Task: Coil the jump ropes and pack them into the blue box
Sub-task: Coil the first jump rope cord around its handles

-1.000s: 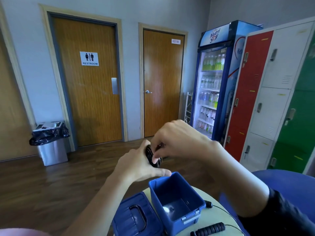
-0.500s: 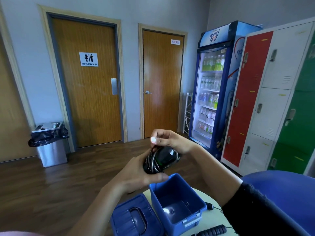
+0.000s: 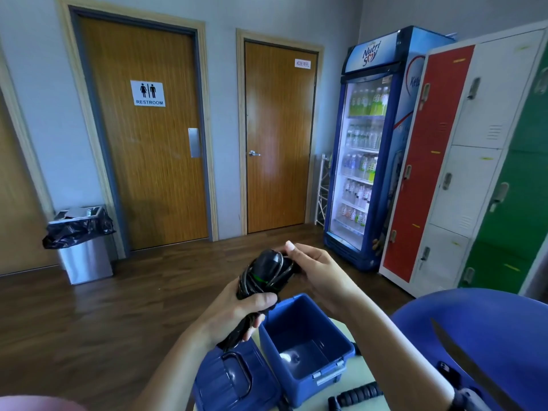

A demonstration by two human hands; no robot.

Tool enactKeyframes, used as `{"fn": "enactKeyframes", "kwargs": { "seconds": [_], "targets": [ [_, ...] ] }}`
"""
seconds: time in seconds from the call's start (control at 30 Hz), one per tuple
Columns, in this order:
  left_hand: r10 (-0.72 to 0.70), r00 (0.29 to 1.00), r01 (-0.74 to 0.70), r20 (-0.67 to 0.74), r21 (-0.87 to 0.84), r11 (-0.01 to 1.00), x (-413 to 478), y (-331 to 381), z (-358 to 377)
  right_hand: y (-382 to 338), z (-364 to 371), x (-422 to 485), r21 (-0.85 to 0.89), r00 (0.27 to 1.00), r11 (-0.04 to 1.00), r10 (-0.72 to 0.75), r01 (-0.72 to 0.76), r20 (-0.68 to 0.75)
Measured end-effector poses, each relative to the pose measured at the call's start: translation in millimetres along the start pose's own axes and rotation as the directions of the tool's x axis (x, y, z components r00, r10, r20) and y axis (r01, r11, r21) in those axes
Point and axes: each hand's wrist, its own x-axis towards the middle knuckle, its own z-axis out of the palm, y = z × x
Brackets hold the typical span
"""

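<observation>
1. Left hand (image 3: 237, 312) is clamped around the coiled jump rope (image 3: 261, 280), thumb across the lower wraps, held in the air just above the far-left corner of the blue box (image 3: 305, 348).
2. Right hand (image 3: 314, 268) has its fingertips (image 3: 289, 247) pinched together on the top of the same bundle, at the rounded black handle end; thumb side is hidden, so grip detail there is unclear.
3. The rope bundle is black cord with a green band, tilted, its lower end sticking out below the left palm toward the box lid (image 3: 234, 381).
4. Nearest, at the near edge of the tabletop (image 3: 364, 369): a second jump rope handle (image 3: 355, 394), black and ribbed, lying flat, just beside the box's latch side.
5. Blue box sits open and upright on the tabletop, inside looks bare apart from a light glare on the floor of it.
6. Box lid lies flat just left of the box, touching or nearly touching it, handle up, hanging over the tabletop's left edge.
7. Blue chair (image 3: 489, 330) at right, beside the table.
8. Farther back: wooden floor, steel trash bin (image 3: 83, 247) with black liner at left, restroom door (image 3: 148, 137), second door (image 3: 278, 137), drinks fridge (image 3: 367, 149), red, white and green lockers (image 3: 474, 161) at right.
</observation>
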Motion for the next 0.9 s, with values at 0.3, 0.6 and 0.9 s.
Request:
{"fn": "enactKeyframes", "kwargs": {
  "seconds": [0.3, 0.6, 0.9],
  "targets": [
    [-0.031, 0.995, 0.053, 0.095, -0.243, 0.969, -2.8, -18.1, 4.7, 0.9, 7.8, -22.7, -0.068, 0.991, 0.99, -0.124, 0.121, -0.046],
    [-0.06, 0.992, 0.095, 0.112, -0.341, 0.935, -5.2, -24.1, 7.9, 1.0, 6.2, -30.1, -0.196, 0.973, 0.955, -0.229, 0.223, -0.006],
    [-0.108, 0.988, 0.143, 0.11, -0.397, 0.907, -1.3, -20.7, 11.0, 5.2, 8.2, -23.9, -0.311, 0.941, 0.907, -0.327, 0.285, -0.092]
  ]
}}
